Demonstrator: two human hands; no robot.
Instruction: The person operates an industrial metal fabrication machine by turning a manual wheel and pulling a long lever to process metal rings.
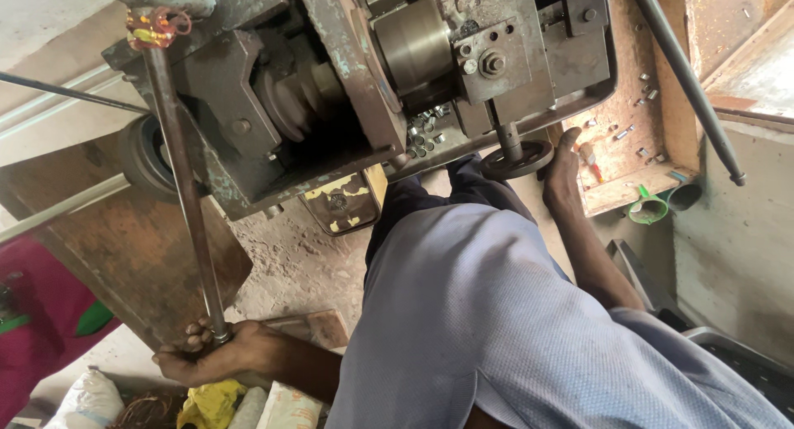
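Closest to the camera is the person's pale blue shirt (pixel 496 313), filling the lower middle of the view, with dark trousers (pixel 430 201) showing above it.

Low on the left, the left hand (pixel 217 354) is closed in a fist around the lower end of a long rusty metal rod (pixel 184 181), the fingers (pixel 195 334) wrapped over it. The rod runs upward from the fist, slightly tilted, to the top left corner of the machine (pixel 331 81), where a red and yellow thread (pixel 153 25) is tied around it. Below the fist lie a yellow cloth (pixel 211 400) and white sacks (pixel 87 400).

On the other side, the right arm stretches up to the right hand (pixel 562 177), which rests against the edge of a wooden tray (pixel 628 189), just beside a small dark handwheel (pixel 517 158) on a short shaft under the machine. Whether this hand is gripping anything cannot be told; the fingers are hidden.

Farther off, the machine is a heavy, worn block of steel with a stepped pulley (pixel 302 98) and a smooth drum (pixel 413 44). Small metal nuts (pixel 426 131) lie in a heap beneath it, and more are scattered in the tray. A dark pole (pixel 686 73) slants across the upper right.
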